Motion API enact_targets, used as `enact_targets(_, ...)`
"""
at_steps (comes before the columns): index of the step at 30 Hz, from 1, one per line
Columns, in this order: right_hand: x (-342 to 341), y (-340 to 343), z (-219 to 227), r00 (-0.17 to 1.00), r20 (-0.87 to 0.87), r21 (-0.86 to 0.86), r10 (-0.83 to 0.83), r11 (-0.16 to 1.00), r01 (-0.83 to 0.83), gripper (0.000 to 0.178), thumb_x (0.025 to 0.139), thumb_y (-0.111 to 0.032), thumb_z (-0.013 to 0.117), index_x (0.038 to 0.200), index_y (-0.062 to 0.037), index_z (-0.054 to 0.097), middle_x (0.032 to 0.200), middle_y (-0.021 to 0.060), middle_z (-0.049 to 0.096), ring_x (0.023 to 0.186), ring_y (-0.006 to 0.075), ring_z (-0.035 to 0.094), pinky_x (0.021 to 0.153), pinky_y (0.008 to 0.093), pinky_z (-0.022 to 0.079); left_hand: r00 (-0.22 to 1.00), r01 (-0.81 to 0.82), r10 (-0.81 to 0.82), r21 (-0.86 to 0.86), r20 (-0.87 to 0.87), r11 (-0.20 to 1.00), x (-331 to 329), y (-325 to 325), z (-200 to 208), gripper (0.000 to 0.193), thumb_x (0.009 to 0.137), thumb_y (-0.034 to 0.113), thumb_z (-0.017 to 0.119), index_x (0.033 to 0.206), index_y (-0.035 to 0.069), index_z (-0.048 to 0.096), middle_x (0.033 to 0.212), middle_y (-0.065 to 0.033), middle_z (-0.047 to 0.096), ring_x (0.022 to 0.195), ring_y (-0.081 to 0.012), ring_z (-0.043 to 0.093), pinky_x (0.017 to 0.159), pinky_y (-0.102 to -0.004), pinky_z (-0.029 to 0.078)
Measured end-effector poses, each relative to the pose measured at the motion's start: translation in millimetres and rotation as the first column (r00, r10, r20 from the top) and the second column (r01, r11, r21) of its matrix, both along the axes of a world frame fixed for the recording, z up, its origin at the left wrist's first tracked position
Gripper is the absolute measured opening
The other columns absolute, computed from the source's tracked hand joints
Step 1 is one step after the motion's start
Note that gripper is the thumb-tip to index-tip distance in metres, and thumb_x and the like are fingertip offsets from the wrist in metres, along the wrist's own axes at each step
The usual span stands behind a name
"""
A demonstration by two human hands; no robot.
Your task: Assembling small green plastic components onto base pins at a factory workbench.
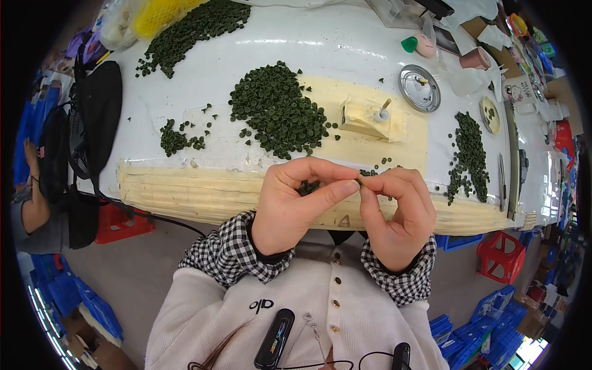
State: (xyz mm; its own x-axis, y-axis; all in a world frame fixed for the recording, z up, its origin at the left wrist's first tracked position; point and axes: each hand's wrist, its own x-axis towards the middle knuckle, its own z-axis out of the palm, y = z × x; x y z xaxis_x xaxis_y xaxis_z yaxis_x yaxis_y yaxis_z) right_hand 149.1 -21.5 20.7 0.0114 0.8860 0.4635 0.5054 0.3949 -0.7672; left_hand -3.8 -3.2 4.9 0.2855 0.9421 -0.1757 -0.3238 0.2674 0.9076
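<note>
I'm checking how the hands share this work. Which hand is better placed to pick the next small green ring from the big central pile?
Probably the left hand: it sits almost directly below the large green pile. The right hand sits farther right, and its fingertips pinch a tiny piece together with the left hand's.

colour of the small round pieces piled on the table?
Dark green pieces, clearest in the head view.

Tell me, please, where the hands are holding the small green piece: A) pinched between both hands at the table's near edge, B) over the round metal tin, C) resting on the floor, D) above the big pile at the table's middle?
A: the left hand and right hand meet fingertip to fingertip on a small green piece at the near edge of the table.
</note>
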Motion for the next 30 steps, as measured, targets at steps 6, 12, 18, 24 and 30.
enact_targets(6, 6, 2, 3, 0.989, 0.143, 0.069, 0.042, 0.996, -0.052, 0.019, 0.067, 0.008, 0.067, 0.083, 0.0010, 0.062, 0.077, 0.0100, 0.057, 0.064, 0.0201, 0.058, 0.055, 0.0269, 0.047, 0.999, 0.020, -0.018, 0.051, -0.047, 0.998, 0, 0, -3, 0.012, 0.078, -0.001, 0.065, 0.090, -0.001, 0.065, 0.079, -0.0029, 0.063, 0.067, -0.0041, 0.052, 0.061, -0.0180, 0.041)
enact_targets(12, 23, 4, 7, 0.971, 0.130, -0.046, 0.198, 0.980, -0.194, 0.015, 0.070, 0.008, 0.065, 0.082, 0.0015, 0.061, 0.077, 0.0091, 0.057, 0.065, 0.0191, 0.058, 0.054, 0.0267, 0.048, 0.974, 0.172, -0.160, 0.063, -0.158, 0.983, -4, 4, 4, 0.011, 0.077, -0.002, 0.065, 0.087, -0.001, 0.066, 0.074, -0.0003, 0.062, 0.062, -0.0021, 0.045, 0.056, -0.0174, 0.036)
enact_targets(18, 31, 2, 8, 0.955, -0.051, -0.219, 0.292, 0.930, -0.296, 0.012, 0.071, 0.008, 0.064, 0.081, 0.0025, 0.060, 0.078, 0.0089, 0.057, 0.068, 0.0163, 0.060, 0.060, 0.0236, 0.052, 0.952, 0.264, -0.248, 0.071, -0.181, 0.962, -5, 5, 7, 0.010, 0.077, -0.002, 0.065, 0.087, 0.000, 0.066, 0.072, 0.0001, 0.061, 0.059, -0.0016, 0.042, 0.054, -0.0176, 0.034)
enact_targets(24, 21, -3, 4, 0.989, -0.114, -0.182, 0.090, 0.977, -0.109, 0.014, 0.070, 0.008, 0.065, 0.081, 0.0027, 0.059, 0.079, 0.0088, 0.057, 0.067, 0.0159, 0.060, 0.059, 0.0233, 0.051, 0.992, 0.110, -0.107, 0.059, -0.062, 0.992, -1, 4, -1, 0.015, 0.079, 0.000, 0.065, 0.093, -0.001, 0.064, 0.082, -0.0052, 0.065, 0.074, -0.0076, 0.058, 0.069, -0.0209, 0.046)
enact_targets(30, 12, -1, 5, 0.997, 0.053, -0.005, 0.060, 0.998, -0.059, 0.017, 0.067, 0.009, 0.066, 0.081, 0.0021, 0.060, 0.078, 0.0096, 0.056, 0.065, 0.0190, 0.058, 0.055, 0.0257, 0.048, 0.994, 0.086, -0.089, 0.049, 0.058, 0.995, -2, 3, -5, 0.014, 0.079, 0.001, 0.065, 0.093, -0.001, 0.065, 0.090, -0.0074, 0.066, 0.083, -0.0087, 0.059, 0.075, -0.0219, 0.047)
